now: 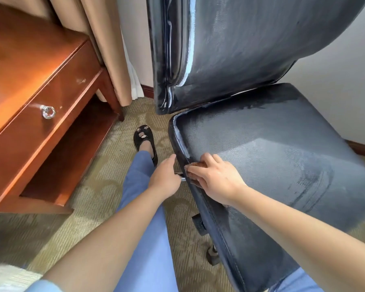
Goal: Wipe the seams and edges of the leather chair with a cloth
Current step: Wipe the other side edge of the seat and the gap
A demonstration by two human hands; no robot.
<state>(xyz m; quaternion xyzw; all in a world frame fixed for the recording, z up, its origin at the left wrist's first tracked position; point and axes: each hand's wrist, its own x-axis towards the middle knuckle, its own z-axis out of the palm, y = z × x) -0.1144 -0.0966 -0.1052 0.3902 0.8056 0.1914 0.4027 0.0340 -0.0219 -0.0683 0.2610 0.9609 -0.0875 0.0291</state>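
One wooden desk (40, 98) stands beside the chair (272, 144).

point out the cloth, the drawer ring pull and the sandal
cloth (193, 174), head view, brown edge showing under the fingers
drawer ring pull (47, 111), head view, the metal ring
sandal (144, 138), head view, its black upper
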